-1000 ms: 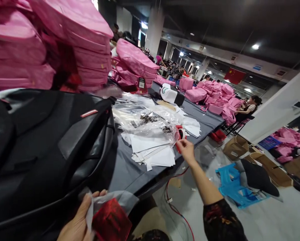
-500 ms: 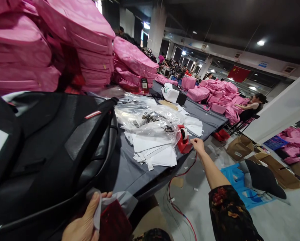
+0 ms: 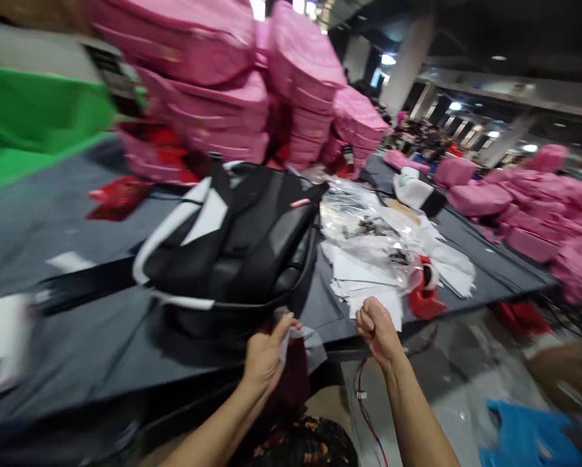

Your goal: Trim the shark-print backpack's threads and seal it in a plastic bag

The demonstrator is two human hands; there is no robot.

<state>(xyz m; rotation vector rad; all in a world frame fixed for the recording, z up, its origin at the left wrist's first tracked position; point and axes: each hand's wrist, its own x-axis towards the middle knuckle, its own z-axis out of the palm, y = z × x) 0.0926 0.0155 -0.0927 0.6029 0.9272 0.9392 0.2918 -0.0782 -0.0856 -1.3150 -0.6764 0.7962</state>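
My left hand (image 3: 266, 347) is closed on a thin whitish sheet (image 3: 314, 350) by the table's front edge. A dark red piece (image 3: 295, 370) hangs just below it; whether the hand grips this too I cannot tell. Right beside that hand lies a black backpack (image 3: 242, 250) with white trim, straps up. My right hand (image 3: 378, 327) is closed, fingers curled, in front of a stack of white paper sheets (image 3: 363, 279). Anything inside its fingers is hidden or too small to make out. To its right stands a red tape dispenser (image 3: 423, 295) with a roll of tape.
Pink backpacks (image 3: 208, 104) are piled along the back. Clear plastic bags (image 3: 363, 217) with small dark parts lie beyond the papers. A white and black bag (image 3: 417, 188) is farther off. Red packets (image 3: 118, 196) lie left. A red cable (image 3: 363, 408) trails on the floor.
My right hand has moved left, from the tape dispenser to in front of the papers. The view has swung left, bringing the whole black backpack into sight. My left hand keeps its hold on the sheet.
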